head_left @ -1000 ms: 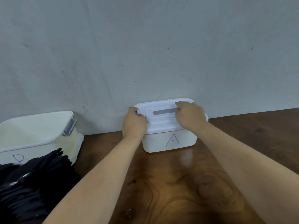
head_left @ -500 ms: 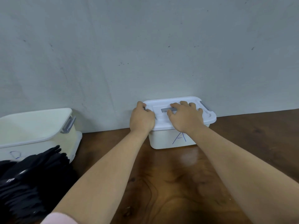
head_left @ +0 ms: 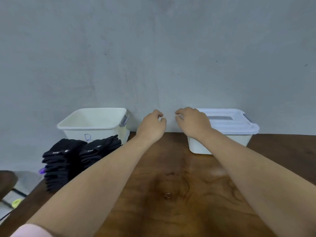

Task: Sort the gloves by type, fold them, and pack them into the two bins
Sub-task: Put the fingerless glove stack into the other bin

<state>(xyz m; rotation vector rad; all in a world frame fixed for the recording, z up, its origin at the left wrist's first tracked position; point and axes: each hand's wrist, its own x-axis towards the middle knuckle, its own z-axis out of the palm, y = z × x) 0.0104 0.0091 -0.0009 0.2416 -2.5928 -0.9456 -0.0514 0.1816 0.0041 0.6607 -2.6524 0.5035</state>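
Head: left fingers [head_left: 158,114], right fingers [head_left: 181,111] loosely curled.

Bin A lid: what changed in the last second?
Both hands let go of the lid: left hand and right hand drew leftward off it, now loosely curled and empty. Lid stays on bin A; bin B stays open, black gloves stacked in front of it.

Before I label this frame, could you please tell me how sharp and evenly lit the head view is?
Head view: soft throughout; the black gloves look smeared at their left edge; a pale sheen lies on the wooden table in front of the lidded bin; wide-angle stretch shows toward the corners; lighting is even, without hard shadows.
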